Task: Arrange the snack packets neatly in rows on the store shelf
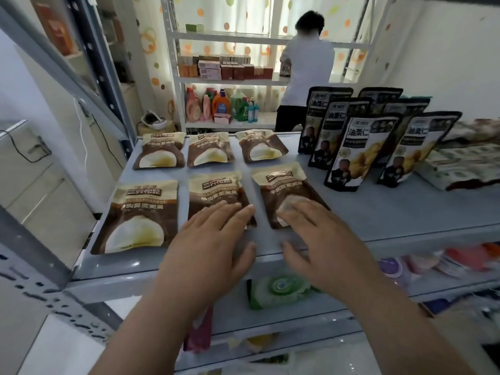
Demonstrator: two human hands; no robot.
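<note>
Pale grey shelf (pixel 378 212), six brown snack packets (pixel 140 212) flat in two rows, black pouches (pixel 359 150) standing to their right

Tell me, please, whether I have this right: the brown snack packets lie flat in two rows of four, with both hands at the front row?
Not quite. The head view shows the brown snack packets lying flat in two rows of three, not four. The left hand and the right hand are indeed at the front row.

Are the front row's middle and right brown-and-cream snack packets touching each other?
Apart. The head view shows bare grey shelf between the middle packet and the right packet.
</note>
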